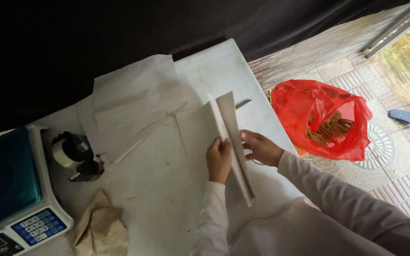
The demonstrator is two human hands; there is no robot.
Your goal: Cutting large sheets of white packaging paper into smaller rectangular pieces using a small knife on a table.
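Both hands hold a folded white paper sheet [231, 137] upright above the table [167, 189]: left hand [219, 159] fingers clamped on its near edge, right hand [261, 148] fingers pressed behind it.

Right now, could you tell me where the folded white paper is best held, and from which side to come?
Grip the folded white paper near its middle, one hand on each face. It stands on edge, long and narrow, so coming in from both flat sides steadies it, probably best. The left hand and right hand already pinch it there, above the white table.
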